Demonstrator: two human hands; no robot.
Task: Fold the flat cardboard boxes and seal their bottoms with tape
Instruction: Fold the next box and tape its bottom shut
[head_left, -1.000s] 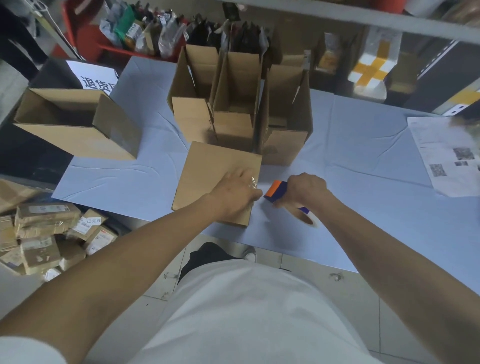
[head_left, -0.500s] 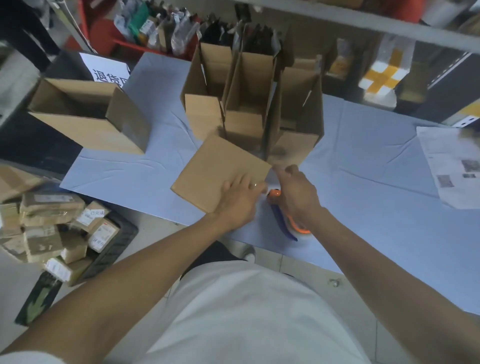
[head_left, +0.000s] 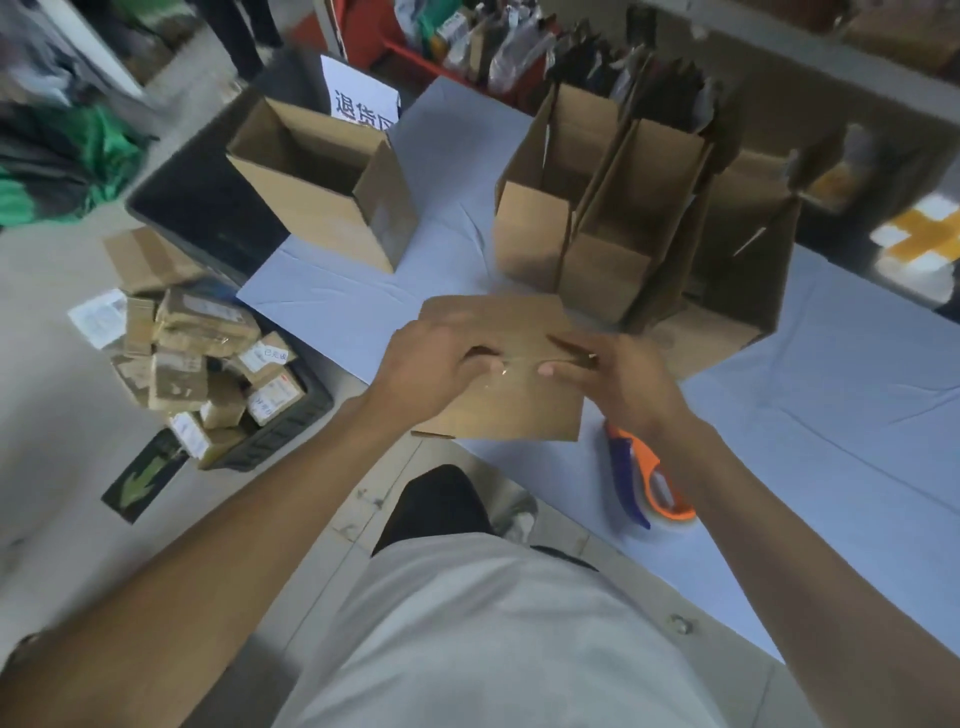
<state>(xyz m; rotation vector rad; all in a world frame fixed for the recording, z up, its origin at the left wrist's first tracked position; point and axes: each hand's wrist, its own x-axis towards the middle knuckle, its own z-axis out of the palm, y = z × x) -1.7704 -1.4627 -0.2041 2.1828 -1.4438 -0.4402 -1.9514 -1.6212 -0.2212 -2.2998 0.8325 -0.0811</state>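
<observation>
Cardboard fills the middle of my head view: the box (head_left: 511, 374) I am working on lies at the near edge of the blue worktop (head_left: 857, 415), bottom up, a clear strip of tape across its seam. My left hand (head_left: 436, 371) curls its fingers over the left part of the box. My right hand (head_left: 618, 379) lies on the right part, thumb on the seam. Just beside my right wrist rests the tape dispenser (head_left: 641, 480), orange and blue. Behind stand three folded boxes (head_left: 644, 223), open upward.
</observation>
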